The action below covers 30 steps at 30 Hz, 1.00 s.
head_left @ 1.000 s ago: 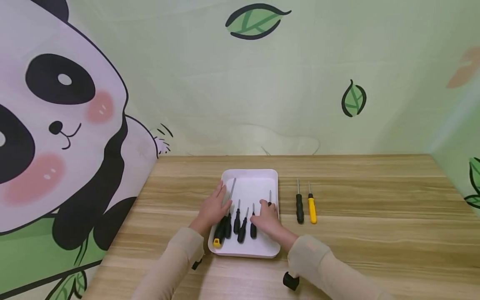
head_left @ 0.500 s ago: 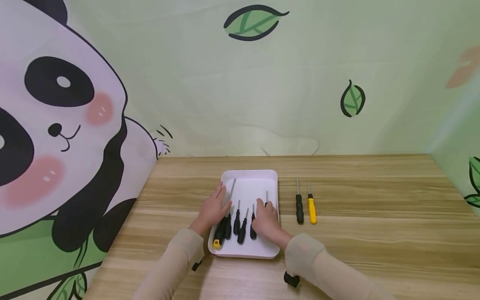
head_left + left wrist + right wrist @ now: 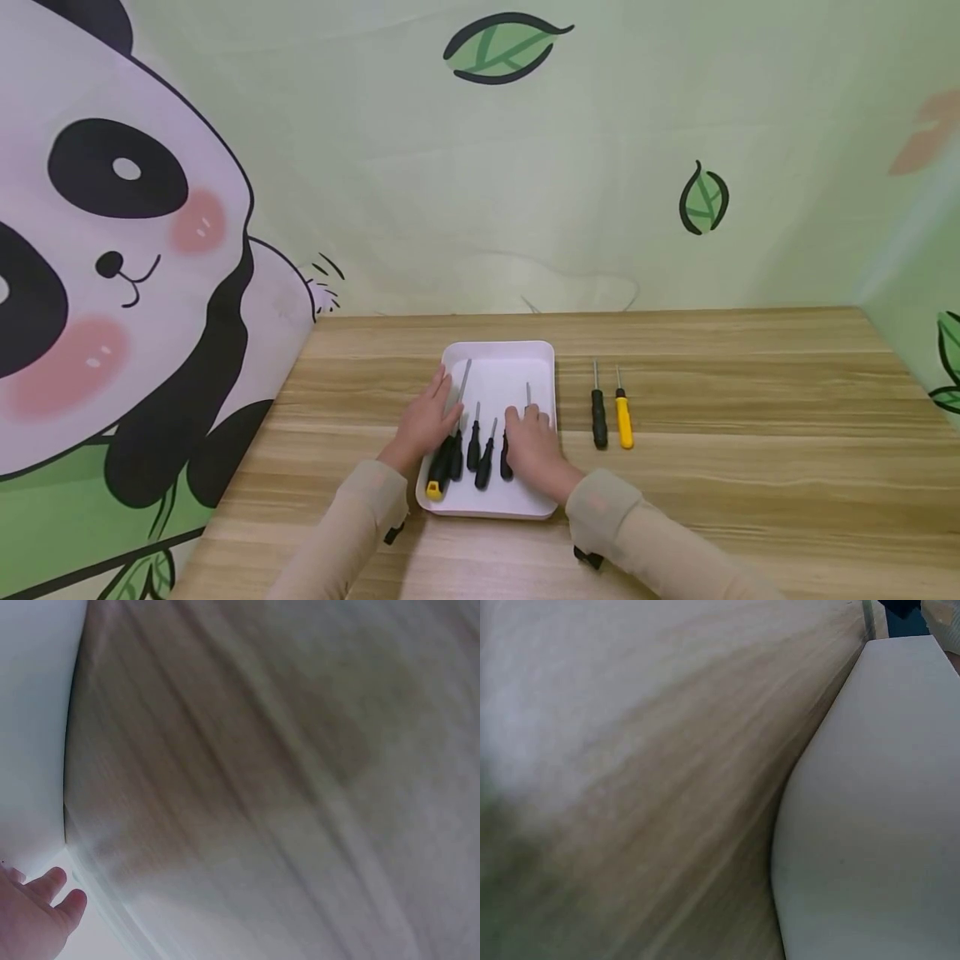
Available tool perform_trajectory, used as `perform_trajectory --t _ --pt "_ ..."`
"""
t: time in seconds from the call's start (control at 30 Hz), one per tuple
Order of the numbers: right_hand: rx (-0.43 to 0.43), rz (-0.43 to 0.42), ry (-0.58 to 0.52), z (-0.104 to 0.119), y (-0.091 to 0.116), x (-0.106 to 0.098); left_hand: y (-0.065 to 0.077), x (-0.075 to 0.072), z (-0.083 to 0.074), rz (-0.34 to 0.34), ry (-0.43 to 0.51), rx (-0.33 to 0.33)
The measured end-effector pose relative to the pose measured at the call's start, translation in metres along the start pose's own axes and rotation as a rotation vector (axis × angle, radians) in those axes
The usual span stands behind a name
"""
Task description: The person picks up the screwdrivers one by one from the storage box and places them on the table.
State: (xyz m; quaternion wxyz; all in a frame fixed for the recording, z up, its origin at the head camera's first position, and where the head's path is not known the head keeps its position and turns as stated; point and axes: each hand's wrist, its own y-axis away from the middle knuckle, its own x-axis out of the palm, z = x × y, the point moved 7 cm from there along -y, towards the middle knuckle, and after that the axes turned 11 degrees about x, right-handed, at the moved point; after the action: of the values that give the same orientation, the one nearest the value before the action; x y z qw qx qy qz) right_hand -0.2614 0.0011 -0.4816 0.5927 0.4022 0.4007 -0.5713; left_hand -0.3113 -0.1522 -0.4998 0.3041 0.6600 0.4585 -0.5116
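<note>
A white tray [image 3: 498, 367] holds several black-handled screwdrivers lying side by side, tips pointing away. My left hand [image 3: 423, 418] rests along the tray's left rim with fingers extended, over a thick black screwdriver with a yellow end [image 3: 435, 483]. In the left wrist view, the fingertips of that hand [image 3: 45, 911] show beside the tray's wall [image 3: 34, 735]. Inside the tray's right part, my right hand [image 3: 536, 446] grips a screwdriver [image 3: 528, 392]; only its shaft shows past the fingers. The thumb side partly covers the neighbouring black screwdriver [image 3: 506, 467].
Right of the tray, a black screwdriver [image 3: 598, 419] and a yellow screwdriver [image 3: 625, 421] lie parallel on the wooden table [image 3: 750, 433]. A printed panda backdrop [image 3: 525, 192] stands behind the table. The right wrist view is mostly tray wall [image 3: 870, 810] and wood.
My right hand has moved left within the tray, and the screwdriver in it has shifted left toward the others. My left hand has stayed in place on the rim.
</note>
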Motion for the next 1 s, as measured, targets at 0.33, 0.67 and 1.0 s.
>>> perform_trajectory --t 0.33,0.67,1.0 --pt "-0.007 -0.031 0.007 -0.001 -0.005 -0.002 0.001 -0.001 -0.001 0.003 0.004 -0.002" --pt "0.009 -0.044 -0.020 -0.003 -0.011 -0.002 0.001 0.000 -0.001 0.005 0.008 -0.004" --pt "0.039 0.004 -0.091 -0.007 -0.013 -0.004 0.001 0.001 0.001 0.014 0.009 -0.022"
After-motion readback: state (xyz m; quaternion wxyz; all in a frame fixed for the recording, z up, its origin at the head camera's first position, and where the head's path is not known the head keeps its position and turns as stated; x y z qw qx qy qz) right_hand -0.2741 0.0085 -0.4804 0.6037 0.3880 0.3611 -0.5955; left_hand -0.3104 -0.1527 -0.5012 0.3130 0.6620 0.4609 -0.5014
